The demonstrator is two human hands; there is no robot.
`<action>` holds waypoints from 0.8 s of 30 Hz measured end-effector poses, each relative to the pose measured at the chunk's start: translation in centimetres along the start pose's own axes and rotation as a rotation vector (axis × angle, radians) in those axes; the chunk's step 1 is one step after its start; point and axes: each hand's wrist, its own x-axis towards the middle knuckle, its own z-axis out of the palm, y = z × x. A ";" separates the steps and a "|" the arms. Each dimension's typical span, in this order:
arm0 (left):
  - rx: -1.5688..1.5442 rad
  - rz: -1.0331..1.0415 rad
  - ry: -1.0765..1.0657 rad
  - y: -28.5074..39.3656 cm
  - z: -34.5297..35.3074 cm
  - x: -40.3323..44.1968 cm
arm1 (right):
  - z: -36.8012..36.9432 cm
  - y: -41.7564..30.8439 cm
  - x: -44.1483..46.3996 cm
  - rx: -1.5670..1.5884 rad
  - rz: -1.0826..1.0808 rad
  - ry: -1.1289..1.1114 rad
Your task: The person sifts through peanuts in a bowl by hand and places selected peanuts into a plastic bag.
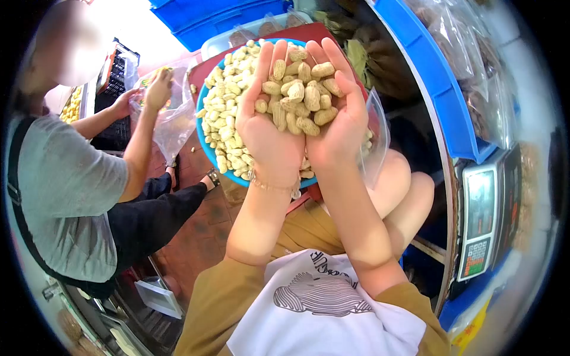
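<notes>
My left hand (274, 133) and my right hand (338, 127) are side by side, palms up and cupped together. A heap of unshelled peanuts (300, 95) rests in both palms, the fingertips showing beyond the heap. Below and behind them is a round blue basin (202, 127) full of more peanuts (228, 98), partly hidden by my hands and wrists. A clear plastic bag (375, 139) lies at the basin's right side, by my right wrist.
At the left a co-worker (71, 190) holds a clear plastic bag (172, 118). A digital scale (482, 207) stands at the right, below a blue tray (442, 89) of bagged goods. Blue crates (208, 24) are at the top.
</notes>
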 end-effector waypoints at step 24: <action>0.205 -0.474 0.205 -8.8 2.6 -10.0 | -9.4 -8.1 -7.9 -0.195 -0.056 0.313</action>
